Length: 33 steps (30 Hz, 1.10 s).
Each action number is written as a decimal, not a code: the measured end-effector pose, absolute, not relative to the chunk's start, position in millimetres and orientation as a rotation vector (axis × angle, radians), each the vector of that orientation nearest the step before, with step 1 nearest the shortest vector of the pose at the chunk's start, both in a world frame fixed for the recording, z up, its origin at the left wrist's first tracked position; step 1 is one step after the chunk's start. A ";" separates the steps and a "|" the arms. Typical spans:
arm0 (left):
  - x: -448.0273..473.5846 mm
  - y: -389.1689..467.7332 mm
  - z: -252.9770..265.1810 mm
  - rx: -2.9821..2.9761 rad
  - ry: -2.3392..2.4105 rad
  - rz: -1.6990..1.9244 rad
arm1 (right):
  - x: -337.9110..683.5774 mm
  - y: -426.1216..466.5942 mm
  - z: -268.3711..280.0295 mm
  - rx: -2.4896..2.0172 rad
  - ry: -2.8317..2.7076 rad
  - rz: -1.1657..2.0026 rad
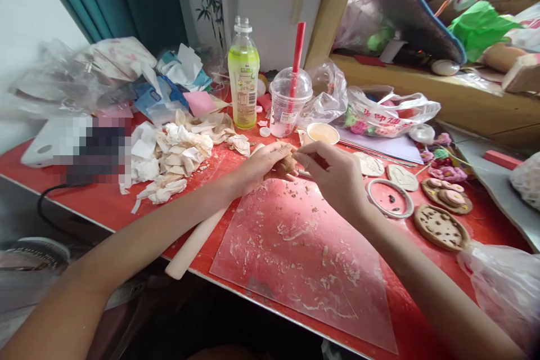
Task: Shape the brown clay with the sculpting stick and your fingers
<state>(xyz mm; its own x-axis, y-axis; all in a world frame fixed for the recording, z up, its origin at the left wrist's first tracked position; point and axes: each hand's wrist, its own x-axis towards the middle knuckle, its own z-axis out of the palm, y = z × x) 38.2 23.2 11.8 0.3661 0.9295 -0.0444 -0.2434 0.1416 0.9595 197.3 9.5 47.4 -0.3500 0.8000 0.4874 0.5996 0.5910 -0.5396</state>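
"Where's the brown lump (287, 165)?"

"In the left hand (269, 161), that grip closed around it, over the red tabletop (90, 194)."

"And the right hand (333, 169)?"

"Fingers bent together right by the lump (whether that grip holds anything, I can't tell)."

"What's under the left forearm?"

"A pale rod (196, 244), lying beside a clear sheet (295, 275) strewn with scraps."

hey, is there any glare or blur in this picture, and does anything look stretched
Head view: a pale sheen lies over the upper part of the clear sheet; wide-angle stretch seems to enlarge the forearms towards the lower corners; pixelated blocks mask part of the white object at far left; the brown lump at the left hand shows little fine detail.
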 end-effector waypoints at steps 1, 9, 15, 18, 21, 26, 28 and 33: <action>38.9 23.0 11.7 1.082 0.781 0.988 | 194.9 8.0 43.3 -1.063 -2.069 0.365; 39.8 21.2 15.6 0.891 0.659 0.875 | 190.4 20.1 24.1 -1.207 -1.769 0.826; 37.9 19.9 14.5 1.040 0.694 0.892 | 201.8 28.9 40.9 -1.133 -1.426 1.322; 37.1 19.0 13.1 1.108 0.729 0.869 | 205.0 27.4 48.5 -1.181 -1.509 1.263; 35.9 18.1 11.0 1.134 0.756 0.843 | 204.3 23.5 50.9 -1.237 -1.597 1.160; 35.2 15.6 11.8 1.177 0.772 0.886 | 200.9 21.0 46.7 -1.300 -1.771 1.155; 35.7 13.3 14.9 1.187 0.780 0.925 | 200.7 21.0 45.7 -1.330 -1.873 1.158; 37.0 9.7 19.6 1.263 0.879 0.975 | 201.3 16.8 51.0 -1.431 -2.060 1.461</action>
